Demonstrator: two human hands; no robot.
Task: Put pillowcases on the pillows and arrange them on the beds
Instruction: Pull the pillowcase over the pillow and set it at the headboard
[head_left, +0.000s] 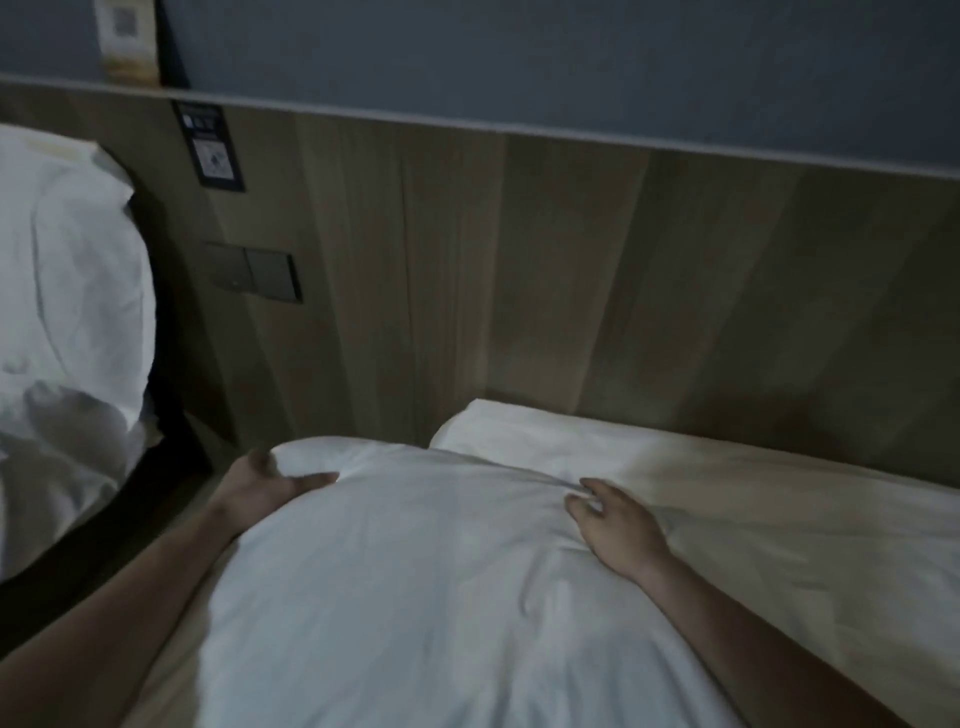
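A large white pillow in its pillowcase (415, 582) lies in front of me on the bed (779, 530), its far end close to the wooden headboard. My left hand (265, 486) grips the pillow's far left corner, thumb on top. My right hand (613, 519) rests on the pillow's far right edge with fingers curled, pinching the fabric. The room is dim.
The wooden headboard panel (571, 286) runs across the back, with a dark switch plate (257, 273) and a small sign (210, 148). At the left a second bed holds white pillows (67, 291). A dark gap (130, 519) separates the beds.
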